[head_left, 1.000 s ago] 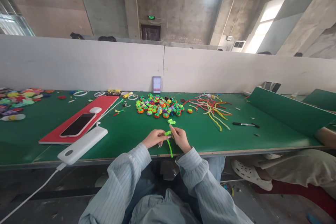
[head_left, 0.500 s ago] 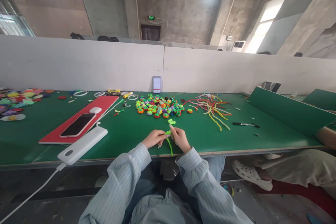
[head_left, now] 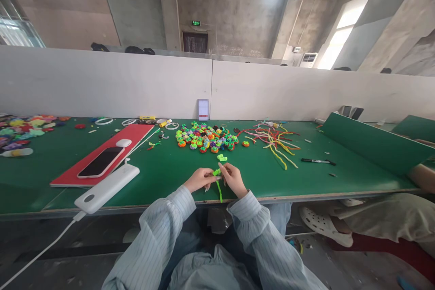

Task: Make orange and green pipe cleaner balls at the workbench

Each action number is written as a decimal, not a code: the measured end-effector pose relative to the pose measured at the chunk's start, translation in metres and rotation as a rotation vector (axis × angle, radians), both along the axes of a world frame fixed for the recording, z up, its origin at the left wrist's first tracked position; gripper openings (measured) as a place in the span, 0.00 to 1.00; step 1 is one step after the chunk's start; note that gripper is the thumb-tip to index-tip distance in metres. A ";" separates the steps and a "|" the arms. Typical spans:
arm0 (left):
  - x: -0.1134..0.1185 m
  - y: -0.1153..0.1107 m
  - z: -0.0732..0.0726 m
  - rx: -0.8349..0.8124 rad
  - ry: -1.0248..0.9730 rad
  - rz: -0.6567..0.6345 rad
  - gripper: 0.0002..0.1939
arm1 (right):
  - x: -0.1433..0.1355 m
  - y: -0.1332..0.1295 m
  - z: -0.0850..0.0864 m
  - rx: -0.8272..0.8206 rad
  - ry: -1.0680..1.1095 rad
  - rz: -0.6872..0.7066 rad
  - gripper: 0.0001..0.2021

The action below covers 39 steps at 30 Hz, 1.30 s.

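Near the table's front edge, my left hand and my right hand meet, both pinching a bright green fuzzy stem. Its upper part is a thick coil between my fingertips, and its loose end hangs down toward the table edge. Just beyond my fingers lie small green coiled pieces. Farther back is a pile of small multicoloured fuzzy pieces, many with green tops. To its right, red, yellow and pale fuzzy stems are spread out.
On the left, a red board holds a phone, with a white power bank beside it. A black marker lies right, before a green divider. Another person's arm shows far right.
The green stem's hanging end has swung slightly left. Its coil has turned a little between my fingertips; both hands stay nearly in place.
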<state>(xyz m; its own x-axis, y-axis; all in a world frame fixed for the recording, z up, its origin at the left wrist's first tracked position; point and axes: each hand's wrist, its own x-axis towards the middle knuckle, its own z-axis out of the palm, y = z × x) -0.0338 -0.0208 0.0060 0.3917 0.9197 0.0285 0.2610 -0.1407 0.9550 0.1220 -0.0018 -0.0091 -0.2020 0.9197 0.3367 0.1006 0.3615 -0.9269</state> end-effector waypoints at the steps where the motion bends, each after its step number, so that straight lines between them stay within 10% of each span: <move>1: 0.000 0.000 0.000 -0.004 -0.006 -0.001 0.20 | 0.000 0.000 0.000 0.004 -0.003 -0.007 0.19; 39: -0.003 0.001 -0.002 0.028 0.033 -0.022 0.23 | -0.001 -0.001 0.001 0.017 -0.076 -0.017 0.23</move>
